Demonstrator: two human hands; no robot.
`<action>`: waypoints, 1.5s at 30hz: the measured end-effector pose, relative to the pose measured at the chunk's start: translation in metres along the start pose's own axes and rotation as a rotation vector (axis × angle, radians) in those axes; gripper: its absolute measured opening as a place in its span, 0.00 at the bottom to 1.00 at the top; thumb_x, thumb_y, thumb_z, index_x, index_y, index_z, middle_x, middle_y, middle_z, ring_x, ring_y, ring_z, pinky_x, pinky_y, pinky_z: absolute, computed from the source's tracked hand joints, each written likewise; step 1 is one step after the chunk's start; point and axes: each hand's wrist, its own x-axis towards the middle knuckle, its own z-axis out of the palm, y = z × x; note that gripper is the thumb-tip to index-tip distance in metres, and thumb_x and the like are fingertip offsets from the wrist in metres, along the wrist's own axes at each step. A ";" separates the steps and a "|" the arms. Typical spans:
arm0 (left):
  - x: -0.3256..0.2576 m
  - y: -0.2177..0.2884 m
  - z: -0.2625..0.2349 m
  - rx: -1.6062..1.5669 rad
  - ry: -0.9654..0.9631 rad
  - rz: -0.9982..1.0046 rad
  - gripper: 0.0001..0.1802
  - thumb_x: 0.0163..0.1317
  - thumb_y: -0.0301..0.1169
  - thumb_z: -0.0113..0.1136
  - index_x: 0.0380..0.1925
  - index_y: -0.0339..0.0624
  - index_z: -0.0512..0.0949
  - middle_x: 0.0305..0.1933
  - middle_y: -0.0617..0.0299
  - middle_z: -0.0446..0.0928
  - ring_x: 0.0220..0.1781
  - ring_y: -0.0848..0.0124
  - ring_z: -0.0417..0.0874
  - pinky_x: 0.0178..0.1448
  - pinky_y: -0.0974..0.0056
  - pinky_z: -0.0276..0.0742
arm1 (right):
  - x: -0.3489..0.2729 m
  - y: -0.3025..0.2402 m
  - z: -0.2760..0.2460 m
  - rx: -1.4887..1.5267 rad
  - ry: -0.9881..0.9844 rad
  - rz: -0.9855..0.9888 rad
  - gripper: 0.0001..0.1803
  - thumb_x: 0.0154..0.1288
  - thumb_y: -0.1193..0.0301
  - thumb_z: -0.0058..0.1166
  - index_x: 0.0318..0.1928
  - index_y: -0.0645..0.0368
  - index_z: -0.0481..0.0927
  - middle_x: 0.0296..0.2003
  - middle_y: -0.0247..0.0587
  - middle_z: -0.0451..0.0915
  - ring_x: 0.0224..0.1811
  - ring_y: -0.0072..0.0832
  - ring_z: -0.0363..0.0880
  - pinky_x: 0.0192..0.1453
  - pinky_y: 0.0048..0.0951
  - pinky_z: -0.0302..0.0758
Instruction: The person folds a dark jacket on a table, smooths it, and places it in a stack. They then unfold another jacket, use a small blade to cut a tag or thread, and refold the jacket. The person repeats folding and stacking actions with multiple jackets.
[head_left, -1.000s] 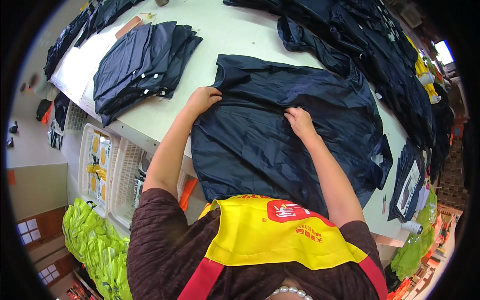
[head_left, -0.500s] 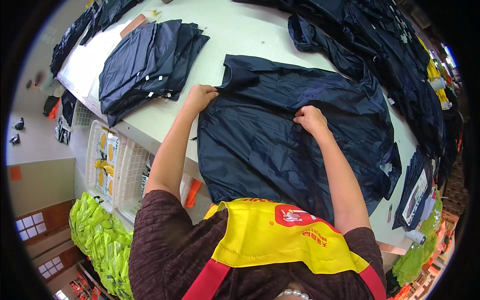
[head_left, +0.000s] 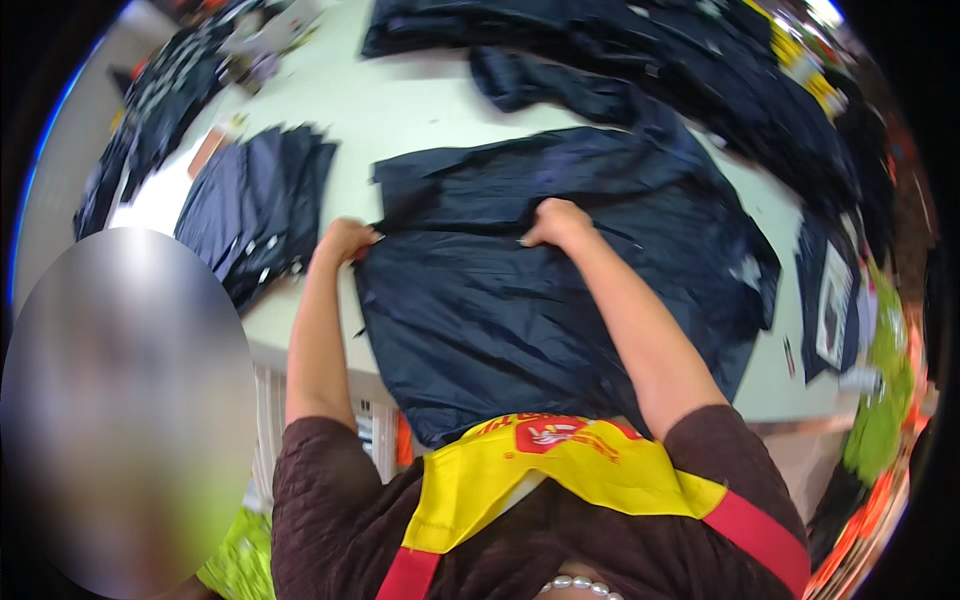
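Observation:
A dark navy garment (head_left: pixel 480 320) of thin, slightly shiny cloth lies spread and wrinkled on the white table, its lower end hanging at the near edge by my apron. One sleeve (head_left: pixel 545 85) stretches away at the far side. My left hand (head_left: pixel 348 240) is closed on the garment's left edge, thumb and fingers pinching the cloth. Near the middle, my right hand (head_left: pixel 560 222) pinches a fold of the same garment. Between the two hands the cloth is drawn into a crosswise crease. Motion blur softens the fingertips.
A stack of folded dark garments (head_left: pixel 260 200) sits at the left on the white table (head_left: pixel 400 110). More dark garments (head_left: pixel 700 70) are heaped along the far right. A flat dark bundle with a printed sheet (head_left: pixel 832 300) and a small pen-like item (head_left: pixel 788 356) lie at the right. A blurred oval hides the lower left.
The view has shifted, so the table and stack sit differently in it. Both hands keep hold of the garment; the right hand now appears slightly farther out than the left.

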 end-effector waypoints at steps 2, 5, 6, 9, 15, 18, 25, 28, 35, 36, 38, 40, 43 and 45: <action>0.015 -0.017 -0.001 0.271 -0.070 0.122 0.27 0.53 0.51 0.59 0.09 0.40 0.73 0.09 0.60 0.70 0.13 0.69 0.71 0.21 0.62 0.65 | -0.022 0.007 0.006 0.127 0.149 -0.086 0.19 0.45 0.62 0.66 0.39 0.56 0.83 0.39 0.44 0.82 0.46 0.39 0.79 0.50 0.36 0.75; 0.011 -0.030 0.003 -0.116 0.090 0.120 0.13 0.49 0.35 0.68 0.25 0.35 0.80 0.17 0.61 0.76 0.18 0.69 0.74 0.24 0.63 0.67 | -0.041 0.065 0.060 0.341 0.704 -0.648 0.19 0.48 0.65 0.63 0.41 0.58 0.80 0.44 0.46 0.79 0.51 0.40 0.75 0.55 0.37 0.71; 0.000 -0.037 0.009 -0.062 0.219 0.210 0.12 0.50 0.33 0.67 0.28 0.34 0.80 0.19 0.59 0.76 0.21 0.67 0.76 0.28 0.63 0.70 | -0.067 0.083 0.061 0.172 0.887 -0.668 0.19 0.47 0.67 0.62 0.42 0.58 0.78 0.47 0.46 0.76 0.54 0.42 0.72 0.56 0.39 0.68; -0.044 -0.019 0.038 0.215 0.584 0.366 0.15 0.51 0.29 0.64 0.39 0.32 0.78 0.32 0.52 0.80 0.37 0.57 0.80 0.44 0.61 0.74 | -0.168 0.178 0.025 -0.004 1.311 -0.337 0.20 0.39 0.70 0.62 0.39 0.58 0.78 0.42 0.47 0.75 0.48 0.45 0.72 0.51 0.43 0.69; -0.207 0.135 0.191 -0.457 0.071 0.566 0.09 0.58 0.29 0.59 0.38 0.39 0.79 0.34 0.61 0.78 0.30 0.72 0.79 0.35 0.68 0.76 | -0.258 0.365 0.092 1.079 0.943 0.594 0.30 0.50 0.62 0.63 0.49 0.69 0.70 0.45 0.53 0.77 0.43 0.44 0.78 0.49 0.38 0.75; -0.298 0.195 0.266 -0.429 -0.696 0.457 0.30 0.57 0.37 0.63 0.58 0.38 0.67 0.38 0.55 0.78 0.34 0.69 0.81 0.37 0.65 0.79 | -0.241 0.323 0.086 2.032 0.590 0.205 0.17 0.53 0.63 0.60 0.38 0.62 0.77 0.34 0.43 0.81 0.31 0.35 0.80 0.39 0.33 0.78; -0.329 0.182 0.334 -0.726 -0.553 0.478 0.19 0.56 0.22 0.54 0.49 0.37 0.69 0.43 0.58 0.75 0.42 0.70 0.77 0.44 0.69 0.75 | -0.314 0.193 0.029 1.111 0.042 -0.676 0.20 0.64 0.68 0.52 0.54 0.65 0.73 0.54 0.42 0.75 0.59 0.28 0.69 0.62 0.29 0.64; -0.344 0.186 0.293 -1.076 -0.406 0.200 0.18 0.58 0.22 0.47 0.50 0.39 0.70 0.44 0.57 0.77 0.45 0.67 0.79 0.46 0.65 0.77 | -0.290 0.253 0.057 0.524 0.241 -0.401 0.28 0.57 0.59 0.59 0.54 0.63 0.74 0.54 0.51 0.73 0.58 0.42 0.70 0.61 0.35 0.66; -0.421 0.174 0.190 -0.686 -0.189 0.792 0.11 0.55 0.25 0.53 0.39 0.34 0.77 0.36 0.64 0.78 0.38 0.78 0.75 0.43 0.73 0.70 | -0.145 0.260 0.083 0.650 1.246 -0.419 0.26 0.55 0.66 0.61 0.55 0.58 0.73 0.53 0.47 0.74 0.57 0.38 0.71 0.60 0.33 0.67; -0.437 0.167 0.174 -0.659 -0.118 0.802 0.11 0.51 0.28 0.58 0.35 0.33 0.77 0.31 0.64 0.77 0.33 0.78 0.74 0.38 0.73 0.69 | -0.131 0.253 0.068 0.677 1.285 -0.456 0.25 0.56 0.68 0.58 0.56 0.57 0.72 0.55 0.47 0.72 0.60 0.38 0.69 0.63 0.32 0.65; -0.469 0.154 0.142 -0.884 0.036 1.049 0.13 0.51 0.31 0.65 0.35 0.34 0.78 0.31 0.59 0.79 0.31 0.74 0.78 0.36 0.70 0.72 | -0.101 0.234 0.034 0.652 1.281 -0.548 0.25 0.59 0.72 0.52 0.59 0.57 0.70 0.59 0.49 0.68 0.64 0.37 0.64 0.66 0.32 0.60; -0.479 0.111 0.093 -0.685 0.278 1.087 0.14 0.54 0.33 0.62 0.38 0.36 0.77 0.36 0.56 0.78 0.37 0.70 0.78 0.43 0.67 0.73 | -0.113 0.208 -0.007 0.652 1.200 -0.709 0.24 0.58 0.75 0.52 0.57 0.57 0.72 0.57 0.49 0.70 0.63 0.37 0.66 0.66 0.31 0.61; -0.497 0.065 0.026 -0.200 0.979 1.011 0.17 0.55 0.36 0.59 0.41 0.36 0.74 0.40 0.57 0.75 0.43 0.68 0.75 0.53 0.63 0.69 | -0.164 0.161 -0.089 0.532 1.118 -0.984 0.13 0.50 0.78 0.59 0.40 0.59 0.79 0.36 0.38 0.81 0.40 0.29 0.78 0.48 0.24 0.72; -0.512 0.044 -0.029 -0.412 0.938 0.956 0.19 0.54 0.40 0.59 0.39 0.35 0.74 0.39 0.62 0.74 0.41 0.74 0.73 0.49 0.70 0.68 | -0.212 0.131 -0.143 0.537 0.969 -1.029 0.12 0.48 0.81 0.58 0.35 0.60 0.75 0.30 0.33 0.74 0.35 0.22 0.72 0.43 0.20 0.69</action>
